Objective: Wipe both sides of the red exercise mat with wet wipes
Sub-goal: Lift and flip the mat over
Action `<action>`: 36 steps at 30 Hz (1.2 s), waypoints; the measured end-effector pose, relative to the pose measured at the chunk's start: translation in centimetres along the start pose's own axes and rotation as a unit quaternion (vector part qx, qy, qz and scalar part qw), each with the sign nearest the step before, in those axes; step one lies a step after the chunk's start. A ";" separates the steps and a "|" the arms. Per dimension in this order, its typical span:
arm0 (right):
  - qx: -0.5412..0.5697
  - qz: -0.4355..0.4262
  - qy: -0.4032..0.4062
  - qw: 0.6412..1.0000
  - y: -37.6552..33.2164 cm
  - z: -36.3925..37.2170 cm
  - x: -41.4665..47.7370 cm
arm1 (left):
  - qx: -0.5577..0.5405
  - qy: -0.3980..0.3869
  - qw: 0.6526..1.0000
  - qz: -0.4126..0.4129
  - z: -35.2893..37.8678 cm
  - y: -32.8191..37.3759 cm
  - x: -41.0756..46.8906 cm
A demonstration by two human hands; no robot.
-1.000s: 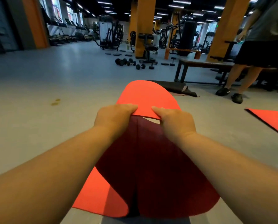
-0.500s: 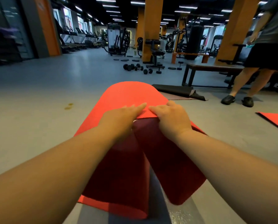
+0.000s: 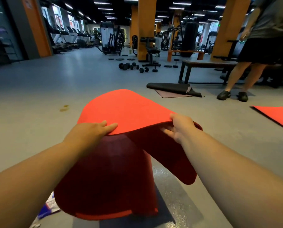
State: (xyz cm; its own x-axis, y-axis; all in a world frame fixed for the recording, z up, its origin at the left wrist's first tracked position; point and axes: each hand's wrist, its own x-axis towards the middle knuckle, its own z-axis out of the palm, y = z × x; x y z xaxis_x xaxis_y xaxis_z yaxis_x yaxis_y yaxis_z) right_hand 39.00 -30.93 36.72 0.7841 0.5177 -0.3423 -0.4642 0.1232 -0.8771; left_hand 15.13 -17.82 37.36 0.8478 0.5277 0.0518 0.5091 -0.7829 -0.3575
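Red mat (image 3: 126, 109) was up off the grey floor (image 3: 38, 96), folded over itself: bright top side arched away from cam, dark underside hung down in two lobes, lower-L lobe touching the floor. Both hands were on the near fold edge, apart.

R hand (image 3: 180, 127): thumb on top, fingers curled under the edge, pinching the mat.
L hand (image 3: 94, 130): fingers lay fairly flat on top of the edge, thumb hidden underneath, so can't tell if it was clamped or just resting.

Blue-white packet (image 3: 48, 206) lay on the floor just beside the mat's lower-L lobe, partly behind the L forearm; label unreadable. Floor glistened below the R lobe.

Bkgd: 2nd red mat (image 3: 279, 117) flat at R edge, half-rolled black mat (image 3: 173, 88) ahead, bench (image 3: 208, 65) behind it, dumbbells (image 3: 132, 66) further back, bystander (image 3: 260, 46) standing far R.
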 end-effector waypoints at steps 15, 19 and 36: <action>-0.087 -0.095 0.057 0.990 -10.2 -18.9 13.0 | -0.100 -0.030 0.983 0.152 -2.0 22.8 14.9; -0.105 -0.163 0.042 0.980 -18.7 -25.8 16.7 | -0.160 0.028 0.977 0.138 -5.3 31.4 21.1; -0.030 -0.217 0.240 0.946 -35.8 -74.4 22.2 | -0.208 0.114 0.941 0.243 -18.3 79.6 36.4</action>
State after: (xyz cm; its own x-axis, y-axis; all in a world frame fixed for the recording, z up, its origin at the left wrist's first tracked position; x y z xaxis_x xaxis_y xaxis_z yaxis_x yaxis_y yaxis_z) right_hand 103.63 -86.84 35.43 0.9987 -0.0167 -0.0472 -0.0435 0.1799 -0.9827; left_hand 89.20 -66.94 27.85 0.9810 0.0277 0.1918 0.0278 -0.9996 0.0020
